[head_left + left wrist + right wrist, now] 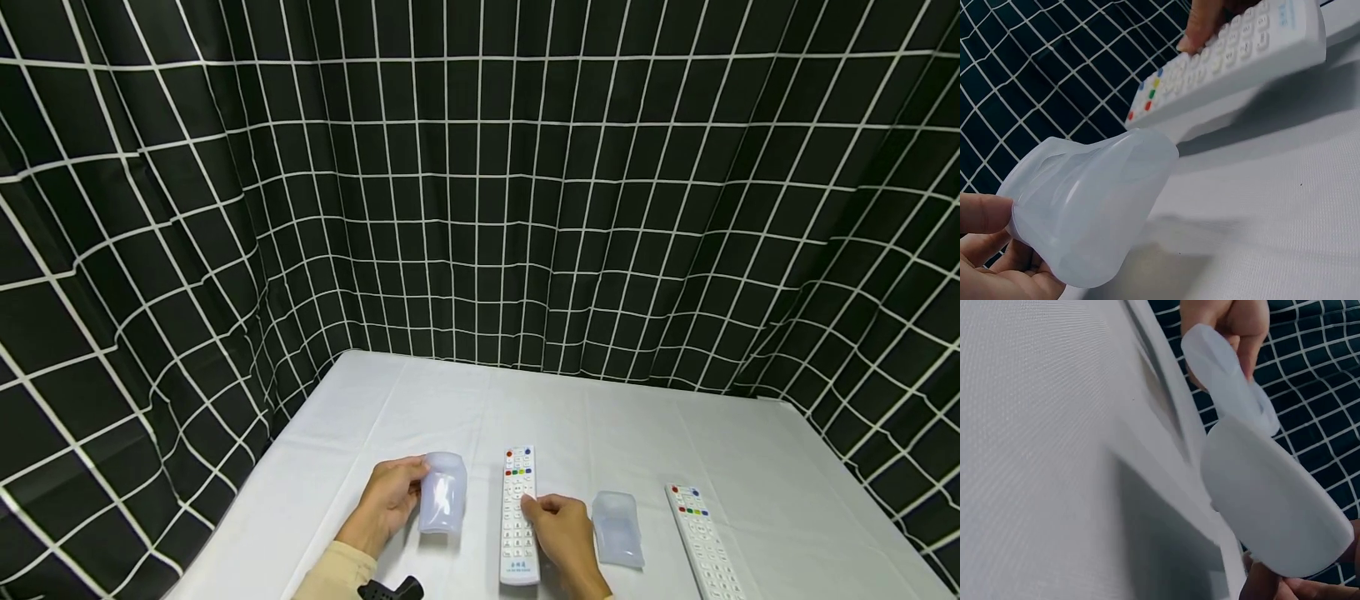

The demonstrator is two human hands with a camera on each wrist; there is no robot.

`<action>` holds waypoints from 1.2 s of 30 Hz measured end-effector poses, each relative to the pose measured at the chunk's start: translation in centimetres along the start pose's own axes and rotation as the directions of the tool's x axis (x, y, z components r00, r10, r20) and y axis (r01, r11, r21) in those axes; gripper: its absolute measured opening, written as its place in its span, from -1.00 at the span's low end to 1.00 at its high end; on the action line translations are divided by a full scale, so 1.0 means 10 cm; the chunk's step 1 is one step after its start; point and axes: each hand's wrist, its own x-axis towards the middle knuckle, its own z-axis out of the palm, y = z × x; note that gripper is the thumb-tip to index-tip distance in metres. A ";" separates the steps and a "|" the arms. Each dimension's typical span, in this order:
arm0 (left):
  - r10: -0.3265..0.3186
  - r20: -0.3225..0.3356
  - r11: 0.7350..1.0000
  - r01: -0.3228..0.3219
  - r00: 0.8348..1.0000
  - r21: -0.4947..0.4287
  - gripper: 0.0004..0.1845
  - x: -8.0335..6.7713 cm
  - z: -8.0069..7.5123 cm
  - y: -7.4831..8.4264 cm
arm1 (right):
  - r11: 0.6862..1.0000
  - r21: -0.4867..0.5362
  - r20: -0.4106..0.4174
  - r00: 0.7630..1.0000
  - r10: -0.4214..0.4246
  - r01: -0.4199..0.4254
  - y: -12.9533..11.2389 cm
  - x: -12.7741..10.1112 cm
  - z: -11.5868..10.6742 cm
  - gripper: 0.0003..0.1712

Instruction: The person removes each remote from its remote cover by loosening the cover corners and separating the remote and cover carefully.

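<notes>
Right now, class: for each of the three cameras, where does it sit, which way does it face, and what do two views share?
Head: high, facing forward and down at the table; both hands show, left hand, right hand.
Left wrist: low by the left hand, facing the clear cover it holds.
Right wrist: low by the right hand, looking along the remote.
Shared: cover and remote appear in every view.
</notes>
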 end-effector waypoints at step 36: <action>-0.054 0.044 0.990 0.047 0.998 0.134 -0.58 0.01 -0.04 -0.07 | 0.938 -0.339 -0.025 0.996 -0.080 0.067 0.13 0.07 0.05 -0.75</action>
